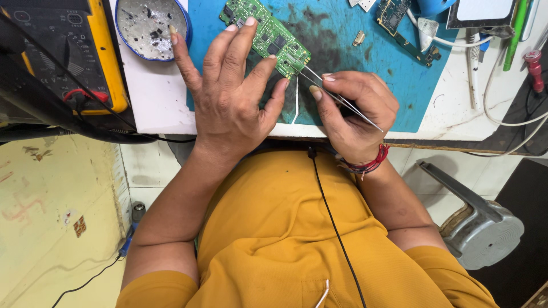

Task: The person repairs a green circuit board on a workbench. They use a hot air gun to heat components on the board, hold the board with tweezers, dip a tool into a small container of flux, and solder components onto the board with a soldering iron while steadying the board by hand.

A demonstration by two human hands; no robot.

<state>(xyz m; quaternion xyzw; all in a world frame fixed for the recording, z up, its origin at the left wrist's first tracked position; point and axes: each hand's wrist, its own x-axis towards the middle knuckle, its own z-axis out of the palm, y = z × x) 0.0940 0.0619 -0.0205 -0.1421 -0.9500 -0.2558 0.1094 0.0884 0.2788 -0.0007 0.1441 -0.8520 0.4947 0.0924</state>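
Your yellow shirt (297,239) fills the foreground; beyond it, your left hand (228,97) pins the green circuit board (268,35) on the blue mat (365,74) while your right hand (354,111) pinches tweezers (337,97), tips at the board's corner (work apparently unfinished).

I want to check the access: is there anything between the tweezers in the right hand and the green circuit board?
Nothing visible. The tweezers in the right hand already reach the near corner of the green circuit board, which the left hand steadies with its fingers on the board's left side, away from that corner.
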